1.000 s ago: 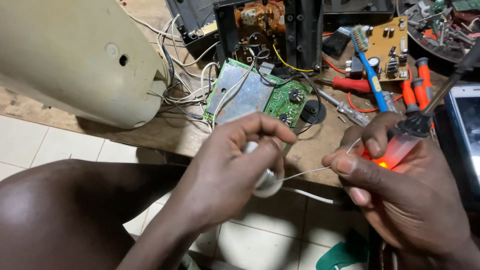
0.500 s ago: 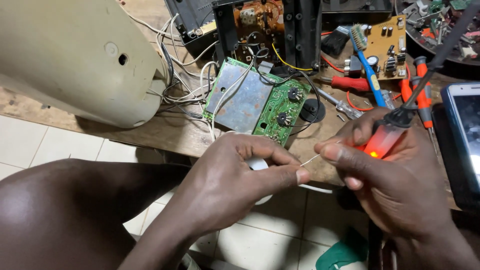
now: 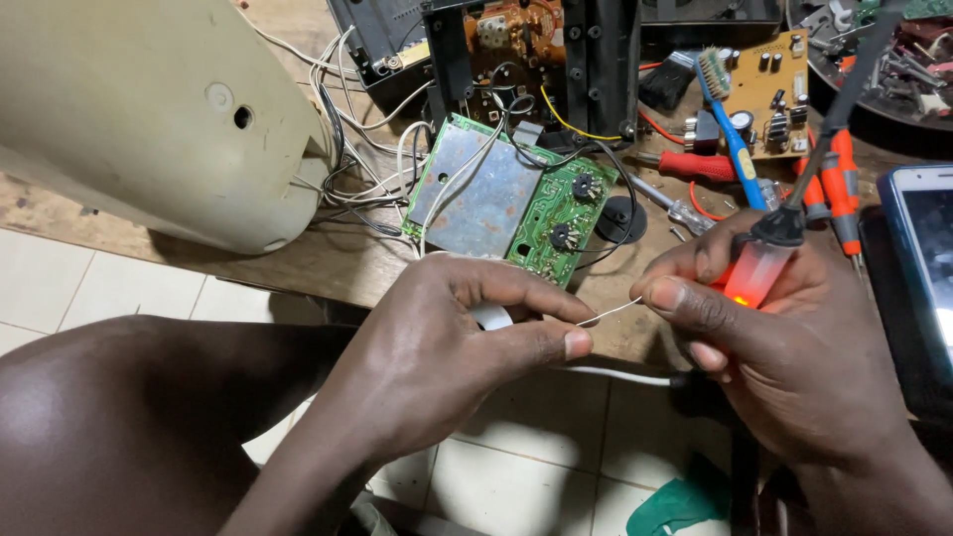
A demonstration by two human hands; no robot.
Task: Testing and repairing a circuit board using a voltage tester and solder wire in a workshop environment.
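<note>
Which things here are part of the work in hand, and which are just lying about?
In hand:
left hand on the white solder spool
thin silver solder wire stretched between both hands
right hand with the glowing orange-handled soldering iron

Lying about:
blue toothbrush
red-handled screwdriver
green circuit board
smartphone

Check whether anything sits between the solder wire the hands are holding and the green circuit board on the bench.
Nothing visible does. The solder wire is stretched between the left hand and right hand, just in front of the green circuit board. Only bare wooden bench lies between them; loose white wires sit left of the board.
</note>
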